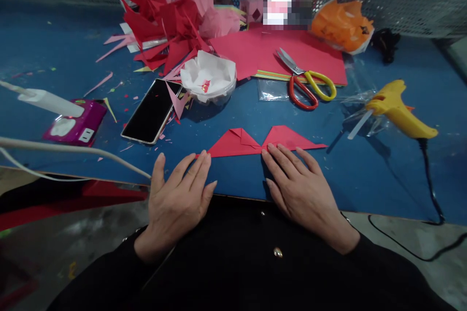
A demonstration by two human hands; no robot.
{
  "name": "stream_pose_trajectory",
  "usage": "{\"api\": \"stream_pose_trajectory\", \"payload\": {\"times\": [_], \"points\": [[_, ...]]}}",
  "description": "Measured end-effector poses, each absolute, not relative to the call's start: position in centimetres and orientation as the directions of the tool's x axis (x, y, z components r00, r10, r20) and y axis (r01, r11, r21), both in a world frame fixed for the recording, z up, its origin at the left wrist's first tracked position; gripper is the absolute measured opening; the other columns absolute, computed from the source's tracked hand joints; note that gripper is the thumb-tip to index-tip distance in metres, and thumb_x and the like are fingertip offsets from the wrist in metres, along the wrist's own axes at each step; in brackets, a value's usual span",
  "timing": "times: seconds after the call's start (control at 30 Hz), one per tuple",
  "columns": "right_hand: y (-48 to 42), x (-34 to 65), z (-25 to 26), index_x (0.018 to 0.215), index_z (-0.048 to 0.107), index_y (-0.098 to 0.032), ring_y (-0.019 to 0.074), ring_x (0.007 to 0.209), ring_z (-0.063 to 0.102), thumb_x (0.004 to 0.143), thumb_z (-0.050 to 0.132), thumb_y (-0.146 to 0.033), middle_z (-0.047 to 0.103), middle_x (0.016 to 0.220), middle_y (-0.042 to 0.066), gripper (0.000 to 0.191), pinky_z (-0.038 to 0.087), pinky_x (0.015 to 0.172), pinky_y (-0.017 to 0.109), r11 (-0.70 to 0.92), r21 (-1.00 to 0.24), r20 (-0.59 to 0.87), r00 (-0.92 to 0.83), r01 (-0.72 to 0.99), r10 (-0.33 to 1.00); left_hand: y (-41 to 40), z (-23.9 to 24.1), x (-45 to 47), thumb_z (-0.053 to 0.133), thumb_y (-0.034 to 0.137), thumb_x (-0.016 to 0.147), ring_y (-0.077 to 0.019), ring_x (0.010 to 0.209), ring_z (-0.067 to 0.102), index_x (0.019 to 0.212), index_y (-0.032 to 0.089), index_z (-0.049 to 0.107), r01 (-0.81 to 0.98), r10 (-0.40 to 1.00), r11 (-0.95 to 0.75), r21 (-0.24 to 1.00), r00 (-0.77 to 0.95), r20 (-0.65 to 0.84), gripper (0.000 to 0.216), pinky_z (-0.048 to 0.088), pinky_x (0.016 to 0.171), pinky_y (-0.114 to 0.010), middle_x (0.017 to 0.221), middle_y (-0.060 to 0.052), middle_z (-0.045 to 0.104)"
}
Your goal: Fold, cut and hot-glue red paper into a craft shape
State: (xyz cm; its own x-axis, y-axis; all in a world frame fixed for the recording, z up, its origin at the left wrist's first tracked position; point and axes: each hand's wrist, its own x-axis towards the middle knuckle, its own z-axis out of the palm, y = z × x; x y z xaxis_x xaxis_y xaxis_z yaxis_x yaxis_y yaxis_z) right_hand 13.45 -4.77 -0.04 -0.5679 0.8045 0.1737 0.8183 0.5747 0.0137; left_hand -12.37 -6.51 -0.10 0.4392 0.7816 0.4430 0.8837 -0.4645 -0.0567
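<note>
A folded piece of red paper (237, 145) lies flat near the front edge of the blue table, with two peaked parts meeting at a notch in the middle. The fingertips of my left hand (180, 192) rest on its left end, fingers stretched out. My right hand (301, 184) lies with fingers extended, their tips on the paper just right of the notch. Neither hand grips anything. The paper's right tip sticks out beyond my right fingers.
Behind the paper are a phone (151, 112), a white paper-lined bowl (222, 75), scissors (299, 75) on red sheets (248, 53), and crumpled red paper (178, 24). A yellow glue gun (401, 112) lies right. A purple power strip (87, 124) and white cable (80, 148) are left.
</note>
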Motion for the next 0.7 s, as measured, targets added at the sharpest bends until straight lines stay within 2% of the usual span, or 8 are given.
{"api": "stream_pose_trajectory", "payload": {"times": [0.1, 0.2, 0.27, 0.33, 0.43, 0.57, 0.7], "points": [[-4.7, 13.4, 0.1, 0.143, 0.050, -0.007, 0.0305, 0.137, 0.049, 0.102, 0.038, -0.030, 0.052, 0.149, 0.016, 0.049, 0.034, 0.112, 0.051, 0.568, 0.013, 0.161, -0.562, 0.823, 0.811, -6.8, -0.5, -12.4, 0.058, 0.028, 0.093, -0.0321, 0.113, 0.067, 0.132, 0.010, 0.059, 0.900, 0.781, -0.435, -0.011, 0.384, 0.493, 0.043, 0.017, 0.120, -0.058, 0.120, -0.013, 0.073], [-4.7, 13.3, 0.2, 0.143, 0.051, -0.007, 0.0307, 0.136, 0.049, 0.101, 0.039, -0.029, 0.053, 0.148, 0.017, 0.048, 0.033, 0.113, 0.051, 0.570, 0.019, 0.165, -0.565, 0.821, 0.808, -6.8, -0.7, -12.2, 0.056, 0.029, 0.094, -0.0341, 0.122, 0.062, 0.134, 0.009, 0.058, 0.913, 0.777, -0.408, 0.022, 0.334, 0.534, 0.044, 0.022, 0.118, -0.059, 0.124, -0.015, 0.071], [-4.6, 13.2, 0.2, 0.142, 0.051, -0.006, 0.0316, 0.135, 0.050, 0.101, 0.039, -0.028, 0.053, 0.148, 0.018, 0.048, 0.033, 0.113, 0.051, 0.568, 0.026, 0.164, -0.564, 0.822, 0.809, -6.5, -0.7, -11.8, 0.053, 0.024, 0.095, -0.0331, 0.127, 0.058, 0.136, 0.006, 0.055, 0.877, 0.752, -0.480, 0.023, 0.398, 0.526, 0.045, 0.030, 0.116, -0.055, 0.131, -0.016, 0.067], [-4.7, 13.1, 0.2, 0.142, 0.052, -0.005, 0.0325, 0.135, 0.051, 0.101, 0.040, -0.028, 0.053, 0.147, 0.018, 0.049, 0.033, 0.113, 0.051, 0.563, 0.032, 0.162, -0.560, 0.826, 0.812, -5.8, -0.6, -10.8, 0.051, 0.021, 0.095, -0.0315, 0.132, 0.054, 0.136, 0.003, 0.054, 0.789, 0.702, -0.614, 0.017, 0.537, 0.468, 0.044, 0.038, 0.112, -0.048, 0.137, -0.017, 0.063], [-4.7, 13.0, 0.1, 0.143, 0.050, -0.004, 0.0326, 0.135, 0.050, 0.101, 0.039, -0.029, 0.053, 0.148, 0.018, 0.050, 0.033, 0.113, 0.051, 0.555, 0.038, 0.170, -0.553, 0.831, 0.816, -4.6, -0.4, -8.8, 0.049, 0.028, 0.099, -0.0308, 0.138, 0.048, 0.136, 0.003, 0.054, 0.681, 0.646, -0.731, 0.035, 0.676, 0.354, 0.045, 0.039, 0.114, -0.045, 0.144, -0.016, 0.056], [-4.9, 13.0, -0.1, 0.143, 0.049, -0.002, 0.0309, 0.138, 0.047, 0.101, 0.038, -0.028, 0.050, 0.149, 0.017, 0.050, 0.033, 0.114, 0.050, 0.553, 0.038, 0.175, -0.550, 0.832, 0.816, -3.5, -0.6, -6.7, 0.045, 0.043, 0.100, -0.0327, 0.139, 0.046, 0.139, -0.002, 0.050, 0.624, 0.606, -0.780, 0.045, 0.736, 0.301, 0.060, 0.039, 0.114, -0.045, 0.147, -0.021, 0.051], [-4.9, 13.7, -0.2, 0.142, 0.050, -0.002, 0.0269, 0.139, 0.047, 0.101, 0.036, -0.027, 0.050, 0.150, 0.017, 0.050, 0.033, 0.116, 0.045, 0.521, 0.009, 0.191, -0.513, 0.853, 0.837, -3.4, -0.8, -6.3, 0.044, 0.042, 0.101, -0.0344, 0.136, 0.050, 0.138, -0.004, 0.050, 0.629, 0.605, -0.777, 0.030, 0.733, 0.312, 0.060, 0.043, 0.111, -0.047, 0.144, -0.024, 0.053]]}}
